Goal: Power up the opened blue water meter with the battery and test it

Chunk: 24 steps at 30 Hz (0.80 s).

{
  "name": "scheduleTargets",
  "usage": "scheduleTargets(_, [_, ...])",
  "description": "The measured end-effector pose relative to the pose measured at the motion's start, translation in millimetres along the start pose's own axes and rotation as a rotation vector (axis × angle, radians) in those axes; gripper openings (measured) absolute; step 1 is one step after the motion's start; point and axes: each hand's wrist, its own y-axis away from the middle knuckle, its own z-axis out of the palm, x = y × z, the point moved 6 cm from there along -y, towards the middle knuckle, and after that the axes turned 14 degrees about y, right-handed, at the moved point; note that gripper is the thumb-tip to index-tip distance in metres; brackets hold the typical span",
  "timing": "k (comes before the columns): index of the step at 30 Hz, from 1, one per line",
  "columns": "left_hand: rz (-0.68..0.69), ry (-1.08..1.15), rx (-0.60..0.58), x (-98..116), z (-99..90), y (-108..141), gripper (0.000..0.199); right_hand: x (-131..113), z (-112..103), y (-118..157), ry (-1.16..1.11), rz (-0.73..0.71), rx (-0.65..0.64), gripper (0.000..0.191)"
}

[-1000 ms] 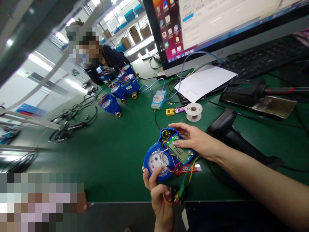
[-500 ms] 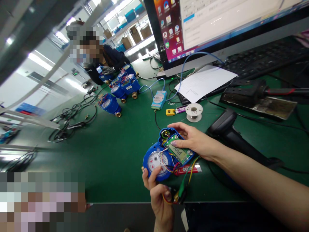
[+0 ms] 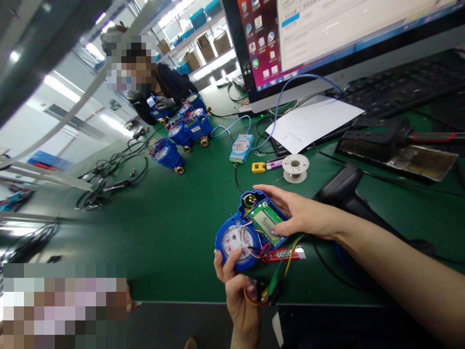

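Note:
A blue water meter (image 3: 227,231) with a round white dial lies tilted on the green table, its housing uncovered. Inside sits a green circuit board (image 3: 258,209) with a lit digit display. My left hand (image 3: 240,296) is closed on the meter's lower left edge, fingertips at the dial, with thin wires beside the thumb. Next to that thumb hangs a green alligator clip (image 3: 275,283), with a dark one partly hidden. My right hand (image 3: 303,213) is closed around the upper right side of the housing, thumb on the board by the display.
Several blue meters (image 3: 166,154) stand farther back near a co-worker (image 3: 169,80) in gloves. A solder spool (image 3: 295,168), a light-blue converter box (image 3: 241,148) and a yellow block (image 3: 258,167) lie beyond my hands. To the right are a barcode scanner (image 3: 343,186), paper (image 3: 314,121) and a monitor (image 3: 269,92).
My right thumb has slid down and to the right across the board, uncovering more of the display. My left hand keeps its hold on the meter. The view has shifted slightly.

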Motion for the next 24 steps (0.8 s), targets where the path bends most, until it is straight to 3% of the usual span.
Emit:
scheduleTargets(7, [0.009, -0.013, -0.003, 2, 0.3, -2, 0.02, -3, -1, 0, 0.025, 0.037, -0.028, 0.099])
scheduleTargets(13, [-0.035, 0.023, 0.021, -5, -4.9, -17, 0.023, -1, -10, 1, -0.205, 0.06, 0.12, 0.065])
scheduleTargets(18, [-0.122, 0.199, 0.111, -16, -9.7, -37, 0.026, -2, 5, 7, -0.205, 0.018, 0.108, 0.057])
scheduleTargets(24, [-0.091, 0.301, 0.157, -15, -8.6, -45, 0.022, -1, 15, 18, -0.123, 0.024, 0.106, 0.061])
